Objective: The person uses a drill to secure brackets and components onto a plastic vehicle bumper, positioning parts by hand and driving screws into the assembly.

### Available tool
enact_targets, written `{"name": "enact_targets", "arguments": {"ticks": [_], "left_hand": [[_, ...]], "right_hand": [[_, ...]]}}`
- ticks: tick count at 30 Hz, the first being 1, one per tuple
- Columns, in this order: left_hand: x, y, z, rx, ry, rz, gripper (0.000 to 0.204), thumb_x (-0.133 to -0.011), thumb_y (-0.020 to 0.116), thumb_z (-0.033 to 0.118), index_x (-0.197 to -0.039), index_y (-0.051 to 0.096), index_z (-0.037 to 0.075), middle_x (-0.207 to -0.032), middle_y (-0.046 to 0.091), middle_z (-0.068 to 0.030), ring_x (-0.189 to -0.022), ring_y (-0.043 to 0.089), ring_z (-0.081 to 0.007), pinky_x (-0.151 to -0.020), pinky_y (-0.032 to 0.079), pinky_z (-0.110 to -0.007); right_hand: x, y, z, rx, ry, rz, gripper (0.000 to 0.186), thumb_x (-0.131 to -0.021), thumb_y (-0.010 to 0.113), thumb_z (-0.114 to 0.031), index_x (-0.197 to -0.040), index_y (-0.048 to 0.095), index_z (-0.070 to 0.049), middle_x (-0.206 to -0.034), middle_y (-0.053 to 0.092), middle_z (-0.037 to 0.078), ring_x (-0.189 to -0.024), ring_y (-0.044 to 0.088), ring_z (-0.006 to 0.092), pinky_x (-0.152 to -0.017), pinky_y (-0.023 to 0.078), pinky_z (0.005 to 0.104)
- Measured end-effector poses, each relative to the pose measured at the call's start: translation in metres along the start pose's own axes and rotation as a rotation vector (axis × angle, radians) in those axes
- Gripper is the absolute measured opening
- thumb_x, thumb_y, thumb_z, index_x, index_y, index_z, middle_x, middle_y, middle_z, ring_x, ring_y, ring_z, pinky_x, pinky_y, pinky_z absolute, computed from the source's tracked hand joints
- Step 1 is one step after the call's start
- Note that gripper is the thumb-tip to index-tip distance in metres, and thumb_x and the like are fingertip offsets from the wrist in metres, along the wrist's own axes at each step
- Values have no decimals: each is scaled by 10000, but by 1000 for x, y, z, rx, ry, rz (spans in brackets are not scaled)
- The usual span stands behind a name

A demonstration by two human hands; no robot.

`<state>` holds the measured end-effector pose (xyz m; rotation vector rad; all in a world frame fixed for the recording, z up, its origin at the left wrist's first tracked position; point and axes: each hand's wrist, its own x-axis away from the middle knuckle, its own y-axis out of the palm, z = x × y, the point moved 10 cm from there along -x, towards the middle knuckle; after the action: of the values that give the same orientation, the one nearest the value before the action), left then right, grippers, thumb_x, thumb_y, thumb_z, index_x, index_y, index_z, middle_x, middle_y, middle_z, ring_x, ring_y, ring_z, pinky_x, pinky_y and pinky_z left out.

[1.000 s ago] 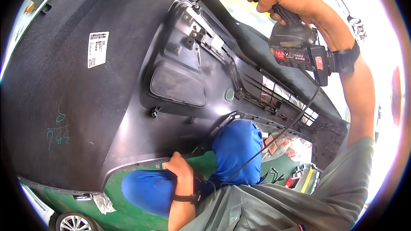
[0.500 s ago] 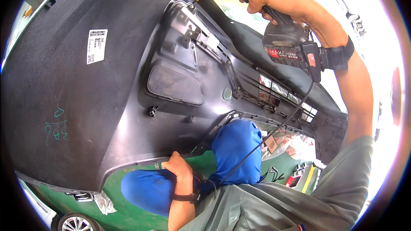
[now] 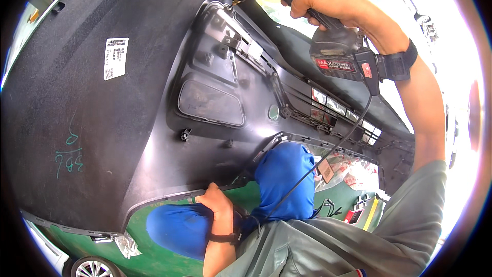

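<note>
Black panel [image 3: 128, 107] spans above green floor [image 3: 159, 256], left grip [image 3: 216, 200] clasping its edge, right grip [image 3: 325, 1] holding a drill [image 3: 333, 46].

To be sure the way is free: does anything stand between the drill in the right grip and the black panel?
Nothing visible does. The right grip holds the drill with its tip close to the black panel; whether they touch, I cannot tell. The drill's cord hangs across the panel's front, well clear of the tip.
</note>
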<state>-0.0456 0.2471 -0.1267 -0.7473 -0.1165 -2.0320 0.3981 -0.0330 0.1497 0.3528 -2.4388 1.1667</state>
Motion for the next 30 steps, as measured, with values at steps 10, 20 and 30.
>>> {"name": "enact_targets", "arguments": {"ticks": [10, 20, 30], "left_hand": [[8, 1, 10, -14, -27, 19, 281, -714, 510, -150, -959, 567, -27, -949, 543, -49, -794, 551, -198, -730, 480, -307], [8, 0, 12, -51, -5, -6, 318, -701, 505, -163, -991, 591, -61, -990, 581, -77, -826, 582, -223, -776, 509, -333], [19, 14, 27, -58, 19, -27, 289, -688, 508, -161, -949, 590, -68, -962, 581, -79, -814, 588, -223, -751, 510, -334]], "right_hand": [[17, -4, -21, 76, 15, 48, 135, -702, 669, -110, -631, 607, -13, -545, 537, 57, -466, 489, 164, -420, 347, 364], [-7, -1, -41, 204, -131, -98, 136, -650, 697, -107, -579, 612, -28, -535, 557, 79, -458, 510, 195, -423, 378, 367], [0, -7, -61, 193, -174, -188, 124, -696, 615, -149, -617, 610, -53, -537, 504, 20, -461, 425, 163, -449, 298, 349]]}}
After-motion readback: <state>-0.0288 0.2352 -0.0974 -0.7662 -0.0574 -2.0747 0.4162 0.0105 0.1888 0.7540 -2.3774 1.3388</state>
